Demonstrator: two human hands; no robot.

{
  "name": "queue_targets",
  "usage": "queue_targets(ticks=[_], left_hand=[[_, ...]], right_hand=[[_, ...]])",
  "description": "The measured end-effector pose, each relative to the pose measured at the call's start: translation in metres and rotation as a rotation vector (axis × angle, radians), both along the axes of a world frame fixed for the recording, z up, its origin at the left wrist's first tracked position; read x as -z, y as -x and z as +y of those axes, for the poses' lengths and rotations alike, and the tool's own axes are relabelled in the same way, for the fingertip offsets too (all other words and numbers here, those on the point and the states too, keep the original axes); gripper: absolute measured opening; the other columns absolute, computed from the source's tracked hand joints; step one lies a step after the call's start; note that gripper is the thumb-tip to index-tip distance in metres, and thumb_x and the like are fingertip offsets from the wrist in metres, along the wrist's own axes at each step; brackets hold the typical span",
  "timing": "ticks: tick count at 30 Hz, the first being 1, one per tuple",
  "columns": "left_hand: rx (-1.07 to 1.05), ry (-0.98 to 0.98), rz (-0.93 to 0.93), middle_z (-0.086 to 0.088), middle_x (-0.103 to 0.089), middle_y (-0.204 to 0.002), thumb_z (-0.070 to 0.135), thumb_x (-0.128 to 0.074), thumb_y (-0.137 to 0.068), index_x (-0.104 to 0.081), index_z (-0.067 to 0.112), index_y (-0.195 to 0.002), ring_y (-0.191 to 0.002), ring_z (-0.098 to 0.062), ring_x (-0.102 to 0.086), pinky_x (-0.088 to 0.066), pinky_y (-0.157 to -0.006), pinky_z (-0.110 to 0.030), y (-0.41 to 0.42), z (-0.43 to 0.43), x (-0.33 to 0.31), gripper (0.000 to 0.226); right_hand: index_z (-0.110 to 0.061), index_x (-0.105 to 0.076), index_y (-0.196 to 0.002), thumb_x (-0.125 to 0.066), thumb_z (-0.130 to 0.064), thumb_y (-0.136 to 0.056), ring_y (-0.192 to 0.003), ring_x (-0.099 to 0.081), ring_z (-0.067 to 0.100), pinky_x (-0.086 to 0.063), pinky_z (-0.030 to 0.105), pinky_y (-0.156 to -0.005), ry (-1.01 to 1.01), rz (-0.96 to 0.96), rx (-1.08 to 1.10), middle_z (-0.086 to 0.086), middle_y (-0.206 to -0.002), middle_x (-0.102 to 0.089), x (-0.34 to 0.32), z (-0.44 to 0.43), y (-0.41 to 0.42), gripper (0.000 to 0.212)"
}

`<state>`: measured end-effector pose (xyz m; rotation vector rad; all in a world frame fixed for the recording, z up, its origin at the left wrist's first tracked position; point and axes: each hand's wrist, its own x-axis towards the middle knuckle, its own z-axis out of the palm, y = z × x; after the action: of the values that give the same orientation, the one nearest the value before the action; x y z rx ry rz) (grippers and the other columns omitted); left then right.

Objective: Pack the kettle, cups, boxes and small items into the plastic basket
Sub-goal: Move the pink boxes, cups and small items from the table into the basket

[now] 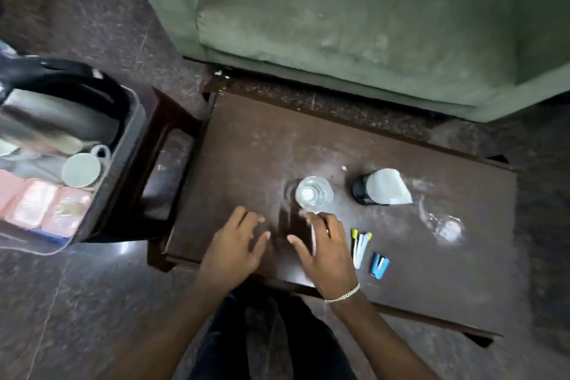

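Note:
A grey plastic basket (129, 145) stands on a dark stool at the left. It holds a steel kettle (55, 120), a white cup (80, 170) and pink boxes (34, 203). On the dark table (246, 148) stand a clear glass (314, 194) and a dark cup under a white cover (381, 187). Thin sachet sticks (361, 247) and a small blue item (380, 265) lie nearby. My left hand (237, 244) hovers with fingers spread and nothing in it. My right hand (324, 250) is just in front of the glass, with a thin white stick (313, 239) between its fingers.
A second clear glass (444, 222) sits at the table's right, hard to make out. A green sofa (339, 25) runs behind the table. The stool (166, 133) touches the table's left end. Dark stone floor lies all around, and my legs are below the near edge.

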<state>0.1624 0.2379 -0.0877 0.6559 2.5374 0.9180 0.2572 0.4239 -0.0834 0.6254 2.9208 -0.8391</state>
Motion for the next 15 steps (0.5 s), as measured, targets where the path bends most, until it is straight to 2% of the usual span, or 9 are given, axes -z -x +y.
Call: queue_targets(ticks=[5, 10, 13, 15], left_hand=[[0.145, 0.086, -0.186, -0.002, -0.061, -0.112, 0.034, -0.068, -0.093, -0.064, 0.016, -0.117, -0.087, -0.026, -0.070, -0.059, -0.078, -0.042, -0.062, 0.084, 0.028, 0.030], [0.112, 0.149, -0.277, -0.009, -0.065, -0.111, 0.034, -0.070, -0.089, -0.058, 0.014, -0.112, -0.099, -0.034, -0.067, -0.054, -0.083, -0.044, -0.095, 0.164, 0.047, 0.033], [0.155, 0.251, -0.263, -0.014, -0.064, -0.122, 0.037, -0.072, -0.088, -0.049, 0.013, -0.125, -0.113, -0.036, -0.063, -0.051, -0.091, -0.043, -0.106, 0.203, 0.061, 0.050], [0.192, 0.322, -0.262, -0.015, -0.063, -0.126, 0.039, -0.073, -0.089, -0.040, 0.014, -0.133, -0.113, -0.037, -0.065, -0.053, -0.091, -0.044, -0.112, 0.222, 0.067, 0.060]], right_hand=[[-0.007, -0.065, -0.124, -0.073, -0.029, -0.091, -0.104, -0.062, 0.035, -0.053, 0.050, -0.090, -0.010, -0.114, 0.245, 0.013, -0.114, -0.061, 0.028, 0.067, -0.069, 0.040], [0.003, -0.063, -0.118, -0.079, -0.008, -0.080, -0.098, -0.060, 0.046, -0.053, 0.052, -0.087, 0.078, -0.230, 0.509, 0.023, -0.110, -0.056, 0.059, 0.110, -0.116, 0.043], [-0.003, -0.061, -0.121, -0.081, -0.017, -0.079, -0.095, -0.060, 0.047, -0.054, 0.050, -0.086, 0.119, -0.336, 0.572, 0.021, -0.114, -0.053, 0.075, 0.123, -0.129, 0.049], [-0.008, -0.059, -0.124, -0.080, -0.025, -0.081, -0.094, -0.063, 0.045, -0.056, 0.049, -0.082, 0.126, -0.389, 0.566, 0.018, -0.116, -0.053, 0.081, 0.128, -0.131, 0.051]])
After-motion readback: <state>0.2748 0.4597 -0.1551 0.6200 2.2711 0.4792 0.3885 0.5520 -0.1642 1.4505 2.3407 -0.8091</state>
